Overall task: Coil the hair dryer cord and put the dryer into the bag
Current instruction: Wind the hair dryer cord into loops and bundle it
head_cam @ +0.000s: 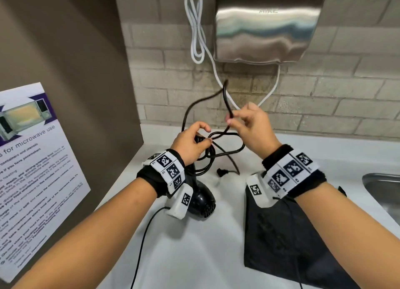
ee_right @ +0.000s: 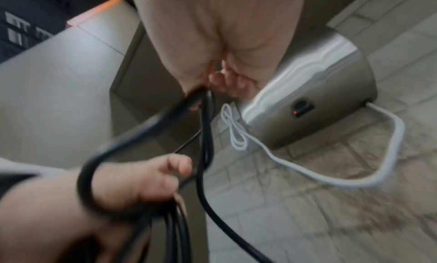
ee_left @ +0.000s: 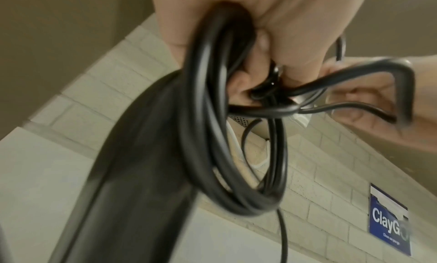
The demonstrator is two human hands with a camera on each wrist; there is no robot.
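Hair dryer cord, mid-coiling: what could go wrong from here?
1. The left hand grips several loops of the black cord while the right hand pinches another length; the bundle could slip and uncoil.
2. The plug lies loose on the counter and may snag.
3. The raised length swings near the hand dryer's white cable and could tangle with it.

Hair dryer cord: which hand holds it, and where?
Both. Left hand grips the gathered loops of the cord at their top; right hand pinches a loose stretch further along, raised above.

"microwave use" — poster (head_cam: 32, 159); "ClayG" — blue sign (ee_left: 387, 220)
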